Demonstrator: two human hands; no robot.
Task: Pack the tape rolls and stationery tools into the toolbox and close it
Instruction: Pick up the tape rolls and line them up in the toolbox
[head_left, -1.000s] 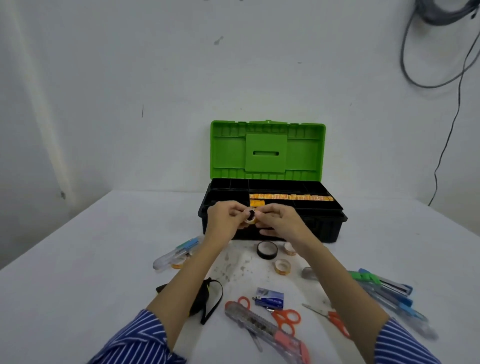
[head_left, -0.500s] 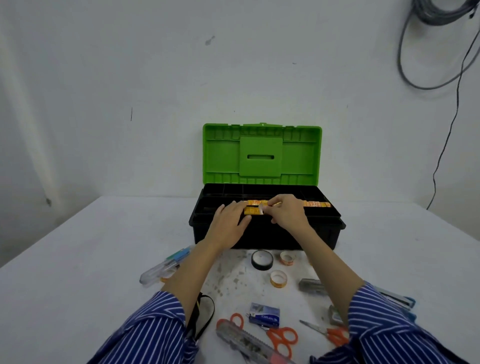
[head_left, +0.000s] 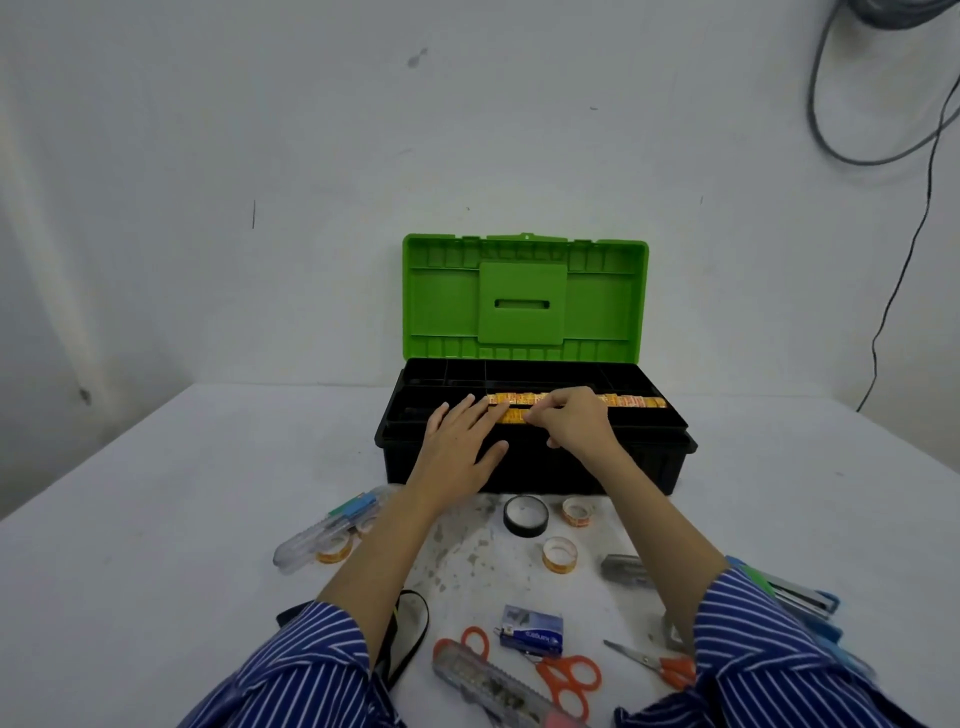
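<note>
While scissors (head_left: 569, 675), stapler (head_left: 795, 595) and black tape roll (head_left: 525, 515) crowd the surface (head_left: 156, 519), reaching over open toolbox (head_left: 535, 462): left hand (head_left: 460, 449) flat, fingers spread; right hand (head_left: 574, 423) pinching small tape roll (head_left: 529, 415) at tray.

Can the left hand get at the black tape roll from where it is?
Probably yes. The left hand lies flat on the toolbox front, holding nothing, and the black tape roll sits uncovered on the table just below it.
</note>
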